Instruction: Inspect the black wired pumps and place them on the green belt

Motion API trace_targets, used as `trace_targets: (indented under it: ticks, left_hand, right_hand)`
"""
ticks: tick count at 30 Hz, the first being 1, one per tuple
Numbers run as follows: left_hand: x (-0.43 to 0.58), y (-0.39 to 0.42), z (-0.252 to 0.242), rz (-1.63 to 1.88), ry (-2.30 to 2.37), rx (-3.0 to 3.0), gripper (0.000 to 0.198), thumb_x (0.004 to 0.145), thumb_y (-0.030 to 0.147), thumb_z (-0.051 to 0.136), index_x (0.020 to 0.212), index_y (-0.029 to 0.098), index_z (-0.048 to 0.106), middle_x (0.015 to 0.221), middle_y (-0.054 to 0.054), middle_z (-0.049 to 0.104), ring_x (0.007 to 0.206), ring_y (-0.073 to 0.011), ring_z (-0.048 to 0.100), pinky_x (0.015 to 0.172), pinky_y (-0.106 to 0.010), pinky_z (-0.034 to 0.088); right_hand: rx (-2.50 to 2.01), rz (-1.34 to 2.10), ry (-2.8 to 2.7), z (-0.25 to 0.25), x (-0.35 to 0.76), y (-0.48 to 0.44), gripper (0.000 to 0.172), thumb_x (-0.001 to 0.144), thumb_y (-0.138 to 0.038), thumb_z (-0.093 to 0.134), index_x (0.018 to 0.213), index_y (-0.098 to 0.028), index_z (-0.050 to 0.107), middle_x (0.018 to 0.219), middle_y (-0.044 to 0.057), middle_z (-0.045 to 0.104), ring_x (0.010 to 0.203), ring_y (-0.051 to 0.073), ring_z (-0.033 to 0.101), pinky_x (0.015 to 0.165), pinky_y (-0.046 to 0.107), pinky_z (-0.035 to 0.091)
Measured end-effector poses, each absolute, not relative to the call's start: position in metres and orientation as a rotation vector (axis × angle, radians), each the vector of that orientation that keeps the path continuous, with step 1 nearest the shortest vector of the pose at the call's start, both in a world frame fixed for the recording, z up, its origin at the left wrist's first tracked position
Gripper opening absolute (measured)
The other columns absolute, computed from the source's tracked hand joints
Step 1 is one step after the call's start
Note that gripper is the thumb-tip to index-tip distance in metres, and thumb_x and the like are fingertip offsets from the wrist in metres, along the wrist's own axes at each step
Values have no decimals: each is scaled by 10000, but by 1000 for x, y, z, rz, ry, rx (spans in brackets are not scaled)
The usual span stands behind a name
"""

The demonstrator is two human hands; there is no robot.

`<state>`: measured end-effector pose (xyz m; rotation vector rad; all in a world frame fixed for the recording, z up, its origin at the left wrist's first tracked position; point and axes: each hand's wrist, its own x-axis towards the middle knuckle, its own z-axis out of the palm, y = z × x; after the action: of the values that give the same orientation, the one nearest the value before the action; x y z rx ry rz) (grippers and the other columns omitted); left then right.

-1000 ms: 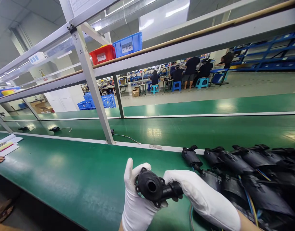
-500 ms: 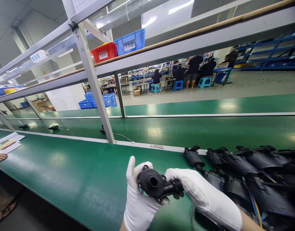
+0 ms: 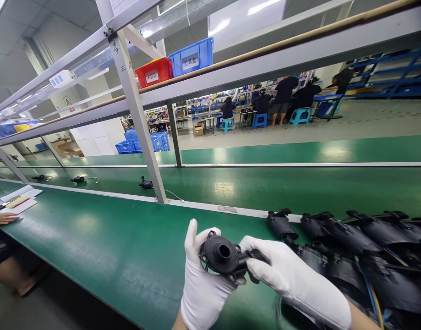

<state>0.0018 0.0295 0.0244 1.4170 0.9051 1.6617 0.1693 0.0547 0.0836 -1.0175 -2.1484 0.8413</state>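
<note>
Both my hands wear white gloves and hold one black plastic pump body (image 3: 224, 255) low over the green table (image 3: 103, 243). My left hand (image 3: 199, 284) cups its round housing from behind, thumb pointing up. My right hand (image 3: 292, 279) is closed over the pump's side outlet pipe. The round port of the housing faces the camera. Just right of my hands lies a pile of several similar black pumps (image 3: 351, 247) with coloured wires.
A grey frame post (image 3: 141, 123) rises from the white strip behind my hands. Beyond it runs a green conveyor belt (image 3: 282, 185) carrying three small black parts (image 3: 145, 184). Red (image 3: 153, 73) and blue (image 3: 193, 57) bins sit on the overhead shelf. Another person's hand (image 3: 4, 218) rests by papers (image 3: 19, 198) at far left.
My view has drifted slightly, so everything sits a little to the right. My right hand has slid further over the outlet pipe. The small black part on the belt has come out from behind the post.
</note>
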Motion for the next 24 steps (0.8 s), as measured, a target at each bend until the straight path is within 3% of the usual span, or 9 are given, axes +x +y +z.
trace_targets:
  ticks: [3,6,8,10,12,14,17,22,24]
  left_hand:
    - [3,28,24,1685,1001,1532,1149,659,135,842,1477,394,78,1280,-43,549,1107,-202,639,979,-343,515]
    - [-2,28,19,1687,1158,1764,1150,712,218,841,1505,374,22,1454,-114,433,1297,-266,519,1117,-446,405]
    - [-12,32,15,1668,1260,1854,1082,773,229,787,1520,336,12,1536,-144,346,1415,-288,384,1190,-504,285]
    - [-26,39,11,1622,1347,1794,978,811,239,741,1528,293,78,1520,-141,390,1423,-276,373,1197,-506,265]
    - [-40,46,9,1534,1399,1690,808,830,251,703,1499,245,251,1388,-113,545,1323,-251,492,1167,-473,322]
    - [-50,50,8,1414,1386,1661,605,823,250,677,1387,208,464,1187,-75,669,1161,-232,602,1110,-434,392]
    - [-54,45,11,1184,1376,1634,331,793,222,636,1121,199,672,977,-41,726,948,-211,653,951,-361,479]
    - [-52,21,-10,806,1106,1311,228,760,325,655,917,165,701,560,17,642,594,-160,589,692,-298,468]
    - [-59,11,-32,768,1025,1094,240,740,406,715,828,183,714,554,14,643,541,-154,577,618,-286,457]
  right_hand:
    - [-1084,958,-2096,83,167,56,545,881,-723,396,710,-214,491,574,25,610,511,165,538,503,264,409]
    - [-958,885,-2147,81,173,61,386,877,-561,505,732,-205,547,658,44,652,580,175,578,546,271,459]
    - [-815,812,-2212,81,182,64,339,881,-513,560,776,-195,608,748,60,685,655,182,617,609,280,500]
    - [-702,822,-2247,82,190,66,346,905,-521,574,846,-189,653,824,76,711,722,188,653,668,286,527]
    - [-679,886,-2205,82,194,67,412,894,-586,593,853,-183,665,849,88,722,743,198,670,674,293,535]
    - [-745,1008,-2037,81,190,68,468,872,-641,605,789,-181,630,750,72,714,663,193,655,628,296,520]
    - [-759,1337,-1538,76,176,74,484,871,-661,599,752,-195,544,536,3,634,500,158,579,563,281,492]
    - [-753,1675,-734,69,161,97,449,851,-491,691,634,-209,418,514,-25,585,348,83,489,329,170,379]
    - [-784,1685,-673,68,163,106,423,928,-411,607,618,-208,402,490,-30,561,321,64,464,307,142,363]
